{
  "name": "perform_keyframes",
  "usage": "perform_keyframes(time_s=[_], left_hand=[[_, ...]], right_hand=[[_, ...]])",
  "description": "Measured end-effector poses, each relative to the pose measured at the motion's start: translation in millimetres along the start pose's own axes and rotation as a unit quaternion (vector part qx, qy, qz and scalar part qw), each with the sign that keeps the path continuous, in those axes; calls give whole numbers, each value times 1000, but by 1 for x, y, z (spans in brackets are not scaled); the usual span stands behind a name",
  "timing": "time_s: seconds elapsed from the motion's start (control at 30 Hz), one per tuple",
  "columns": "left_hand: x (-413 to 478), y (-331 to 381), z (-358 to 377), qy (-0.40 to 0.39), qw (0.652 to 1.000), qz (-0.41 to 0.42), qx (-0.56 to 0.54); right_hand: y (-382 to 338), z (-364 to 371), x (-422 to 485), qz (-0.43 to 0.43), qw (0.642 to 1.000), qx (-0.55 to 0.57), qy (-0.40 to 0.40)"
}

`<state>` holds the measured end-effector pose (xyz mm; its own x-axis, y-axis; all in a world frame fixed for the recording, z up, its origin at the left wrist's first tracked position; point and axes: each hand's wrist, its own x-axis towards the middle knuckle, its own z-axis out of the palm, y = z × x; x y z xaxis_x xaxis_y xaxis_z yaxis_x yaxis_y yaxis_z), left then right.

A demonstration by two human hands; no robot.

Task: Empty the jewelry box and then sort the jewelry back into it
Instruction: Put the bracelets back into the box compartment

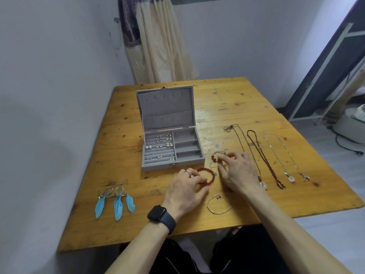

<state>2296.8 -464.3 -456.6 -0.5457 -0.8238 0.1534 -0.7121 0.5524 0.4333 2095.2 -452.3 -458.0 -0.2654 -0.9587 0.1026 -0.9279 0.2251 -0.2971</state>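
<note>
Jewelry box sits open on the counter, nearer its left edge, with small earrings in its left slots. Just in front of it I see my left grip curled on a red bead bracelet. My right grip pinches a cord bracelet with red beads.

Grey jewelry box open; 4 necklaces laid right.
</note>
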Motion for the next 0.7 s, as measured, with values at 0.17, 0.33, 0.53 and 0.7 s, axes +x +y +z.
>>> perform_keyframes(time_s=[0.17,0.33,0.53,0.7], left_hand=[[-2,1,3,32,999,3,2],[-5,1,6,48,999,0,-5],[-6,-1,3,39,999,-8,-20],[-7,-3,-5,25,998,-21,-55]], right_hand=[[-1,1,-4,6,1000,-5,21],[-2,2,-2,5,999,-11,32],[-4,4,-1,-18,998,-30,50],[-4,4,0,-24,999,-14,44]])
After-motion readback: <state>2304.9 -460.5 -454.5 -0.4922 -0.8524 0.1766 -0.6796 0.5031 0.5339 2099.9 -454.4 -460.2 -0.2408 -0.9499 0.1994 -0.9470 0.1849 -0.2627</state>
